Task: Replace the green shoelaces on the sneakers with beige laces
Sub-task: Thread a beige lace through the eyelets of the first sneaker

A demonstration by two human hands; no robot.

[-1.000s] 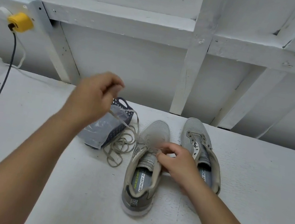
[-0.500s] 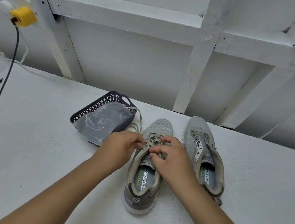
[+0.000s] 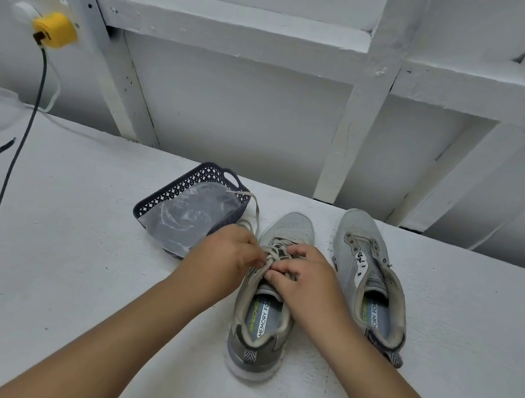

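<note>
Near the bench's [image 3: 74, 236] back edge, left hand [image 3: 228, 252] and right hand [image 3: 302, 275] both pinch the beige lace [image 3: 275, 248] on the left sneaker [image 3: 268, 290].

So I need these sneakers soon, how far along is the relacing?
Done: no green lace shows on either shoe. In hand: the left hand and right hand pinch the beige lace over the left sneaker, partly laced. Left: the right sneaker has bare eyelets.

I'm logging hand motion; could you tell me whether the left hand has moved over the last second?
Yes: the left hand dropped from above the basket onto the laced sneaker.
</note>
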